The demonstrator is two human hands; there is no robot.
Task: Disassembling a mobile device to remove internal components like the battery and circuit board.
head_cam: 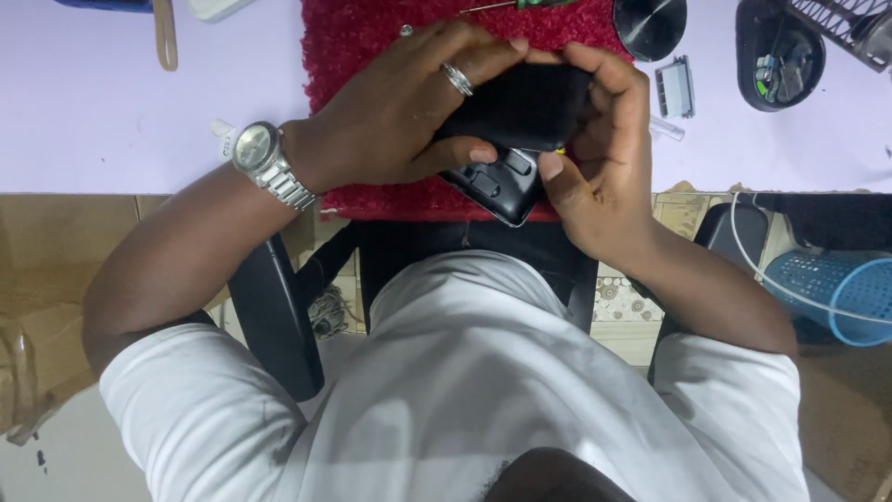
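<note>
Both my hands grip a flat black device point(520, 112) over a red shaggy mat point(372, 46). My left hand point(409, 107), with a ring and a silver wristwatch, wraps over its left side and top. My right hand point(604, 139) clasps its right edge, thumb pressing near a small yellow spot. Below the black cover, a dark inner part with clips point(497, 181) shows at the near end. A small screw point(406, 31) lies on the mat by my left fingers.
A screwdriver point(520, 5) lies at the mat's far edge. On the pale table point(111, 112) sit a round black disc point(650, 23), a small grey part point(675, 86), a black tray of bits point(779, 56). A blue basket point(836, 288) stands on the floor at right.
</note>
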